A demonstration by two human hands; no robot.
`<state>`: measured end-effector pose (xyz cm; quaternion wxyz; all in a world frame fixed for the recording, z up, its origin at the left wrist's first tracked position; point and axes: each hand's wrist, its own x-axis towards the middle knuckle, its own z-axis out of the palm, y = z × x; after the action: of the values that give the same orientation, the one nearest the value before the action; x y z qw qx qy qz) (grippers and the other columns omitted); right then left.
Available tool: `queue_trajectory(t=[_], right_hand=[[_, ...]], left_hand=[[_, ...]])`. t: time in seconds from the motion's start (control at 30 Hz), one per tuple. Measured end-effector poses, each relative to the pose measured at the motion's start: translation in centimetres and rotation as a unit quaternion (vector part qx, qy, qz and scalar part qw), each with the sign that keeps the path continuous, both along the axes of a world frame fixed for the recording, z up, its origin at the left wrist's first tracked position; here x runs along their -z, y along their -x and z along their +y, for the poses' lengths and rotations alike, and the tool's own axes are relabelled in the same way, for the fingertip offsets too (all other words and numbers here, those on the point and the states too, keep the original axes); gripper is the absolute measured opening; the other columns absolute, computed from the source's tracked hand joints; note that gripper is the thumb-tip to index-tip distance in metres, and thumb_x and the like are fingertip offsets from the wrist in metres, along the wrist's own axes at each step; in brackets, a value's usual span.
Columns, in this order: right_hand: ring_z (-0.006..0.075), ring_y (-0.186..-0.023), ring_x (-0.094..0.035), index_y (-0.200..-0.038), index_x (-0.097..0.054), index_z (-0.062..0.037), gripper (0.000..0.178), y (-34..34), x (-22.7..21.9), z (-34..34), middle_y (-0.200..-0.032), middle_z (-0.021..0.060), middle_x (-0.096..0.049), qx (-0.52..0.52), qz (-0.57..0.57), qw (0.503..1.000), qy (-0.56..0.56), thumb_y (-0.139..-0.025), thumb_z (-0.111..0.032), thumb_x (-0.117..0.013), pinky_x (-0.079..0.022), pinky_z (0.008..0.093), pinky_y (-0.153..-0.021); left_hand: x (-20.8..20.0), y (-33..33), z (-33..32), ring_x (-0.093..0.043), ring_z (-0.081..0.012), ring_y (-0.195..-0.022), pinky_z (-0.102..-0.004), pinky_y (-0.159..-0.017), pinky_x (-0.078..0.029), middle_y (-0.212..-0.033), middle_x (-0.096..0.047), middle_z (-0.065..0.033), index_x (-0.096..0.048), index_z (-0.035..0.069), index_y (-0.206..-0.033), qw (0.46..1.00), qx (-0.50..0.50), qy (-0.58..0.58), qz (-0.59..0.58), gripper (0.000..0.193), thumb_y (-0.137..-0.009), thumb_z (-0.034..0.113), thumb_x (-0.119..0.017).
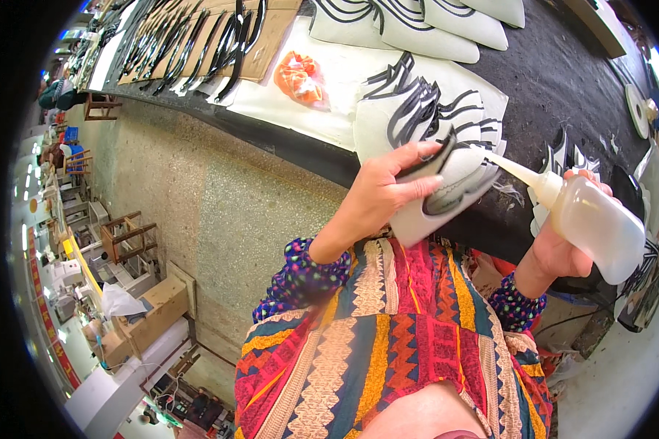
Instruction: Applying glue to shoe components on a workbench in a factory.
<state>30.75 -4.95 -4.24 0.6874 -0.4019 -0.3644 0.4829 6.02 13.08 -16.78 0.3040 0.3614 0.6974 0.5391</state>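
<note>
Between the thumb and fingers of my left hand (370, 197) is a white shoe-upper piece (414, 224) with black edging and an opening, held tilted above the table's near edge. My right hand (553, 252) is wrapped round a translucent squeeze bottle (602, 230) of pale liquid. Its long white nozzle points left, with the tip at or very near the piece's black edge; whether they touch I cannot tell. Just beyond my left hand lies a pile of similar white pieces with black strips (381, 121), partly hidden by the held piece.
The black table (300, 143) carries cardboard with black strips (179, 44), an orange scrunchie (298, 77) and stacked white pieces (432, 33) at the back. A white tape roll (635, 111) is at far right. Wooden stools (128, 238) and workbenches stand across the floor at left.
</note>
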Motion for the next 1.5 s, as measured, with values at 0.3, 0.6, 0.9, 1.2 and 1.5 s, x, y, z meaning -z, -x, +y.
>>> queue_trajectory(t=[0.3, 0.6, 0.9, 1.2, 1.5], right_hand=[[0.0366, -0.116, -0.036, -0.118, -0.041, 0.0046, 0.074, 0.4, -0.3, 2.9, -0.119, 0.0185, -0.044, 0.063, 0.059, 0.993, -0.081, -0.067, -0.043, -0.067, -0.023, 0.0459, -0.100], [0.0366, -0.116, -0.037, -0.120, -0.038, 0.0028, 0.078, 3.2, 0.0, 4.8, -0.120, 0.0173, -0.044, 0.070, 0.146, 0.984, -0.070, -0.065, -0.045, -0.067, -0.025, 0.0470, -0.099], [0.0351, -0.110, -0.040, -0.117, -0.040, 0.0049, 0.083, 0.3, -1.5, 2.0, -0.121, 0.0227, -0.040, 0.105, 0.147, 0.978, -0.107, -0.061, -0.047, -0.070, -0.028, 0.0435, -0.098], [0.0373, -0.117, -0.031, -0.119, -0.034, 0.0079, 0.080, 0.6, -1.3, 2.4, -0.121, 0.0250, -0.037, 0.068, 0.306, 0.942, -0.120, -0.062, -0.031, -0.074, -0.020, 0.0449, -0.103], [0.0361, -0.116, -0.033, -0.119, -0.034, 0.0067, 0.078, 1.0, -0.7, 1.6, -0.122, 0.0253, -0.036, 0.116, 0.294, 0.944, -0.099, -0.063, -0.032, -0.073, -0.021, 0.0433, -0.103]], left_hand=[[-5.9, 1.7, 3.3, -0.053, -0.0234, -0.075, -0.0317, -0.068, -0.043, -0.078, -0.054, -0.0116, -0.053, 0.000, -0.087, 0.952, 0.098, -0.174, 0.234, 0.028, -0.065, 0.012, -0.067], [-14.8, 8.5, -2.4, -0.056, -0.0095, -0.069, -0.0196, -0.064, -0.045, -0.077, -0.061, -0.0050, -0.061, 0.000, -0.090, 0.959, 0.261, -0.108, -0.034, 0.016, -0.075, 0.007, -0.061], [-6.4, 11.7, -15.1, -0.045, -0.0108, -0.083, -0.0220, -0.080, -0.033, -0.091, -0.048, -0.0024, -0.047, 0.006, -0.101, 0.975, -0.165, -0.081, -0.123, 0.026, -0.079, 0.014, -0.059], [-6.5, 7.0, -19.9, -0.043, -0.0218, -0.107, -0.0319, -0.092, -0.035, -0.119, -0.039, -0.0141, -0.025, 0.002, -0.123, 0.942, 0.116, 0.095, -0.299, 0.079, -0.063, 0.012, -0.075], [-12.8, 6.5, -18.1, -0.051, -0.0213, -0.097, -0.0330, -0.084, -0.043, -0.112, -0.045, -0.0134, -0.028, 0.006, -0.123, 0.942, 0.286, -0.158, -0.076, 0.075, -0.062, -0.003, -0.071]])
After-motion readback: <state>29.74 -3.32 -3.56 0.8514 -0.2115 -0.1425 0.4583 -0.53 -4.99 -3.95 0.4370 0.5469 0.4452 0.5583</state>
